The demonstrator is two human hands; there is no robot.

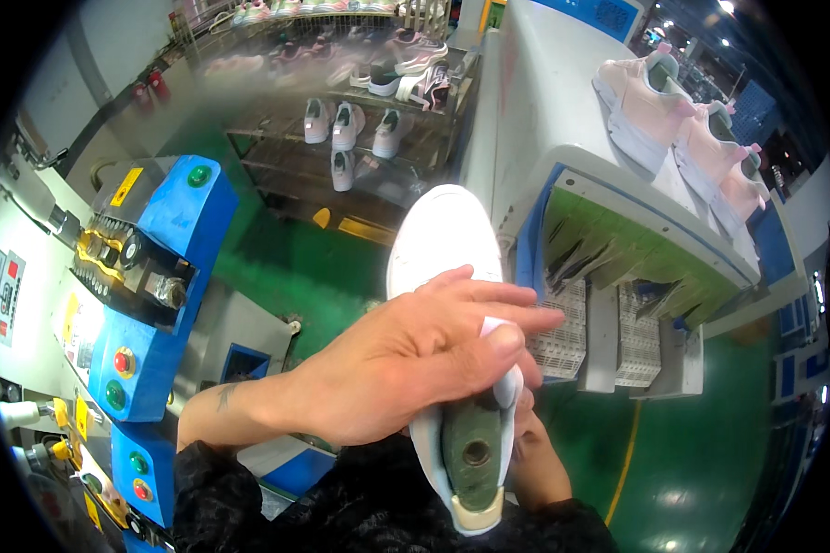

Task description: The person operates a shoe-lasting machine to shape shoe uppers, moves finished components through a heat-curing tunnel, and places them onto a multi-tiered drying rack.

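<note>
A white sneaker is held in front of me, toe pointing away and heel toward me. Inside its opening sits a dark green shoe last with a round hole. Across the instep lies my left hand, fingers reaching to the right. Its thumb presses beside the white tongue, which shows between thumb and fingers. My right hand supports the sneaker's right side from below; most of it is hidden behind the shoe and my left hand.
On the left stands a blue machine with green and red buttons. At the right is a grey machine with a slitted green curtain and pale pink sneakers on top. Beyond, a rack carries several shoes.
</note>
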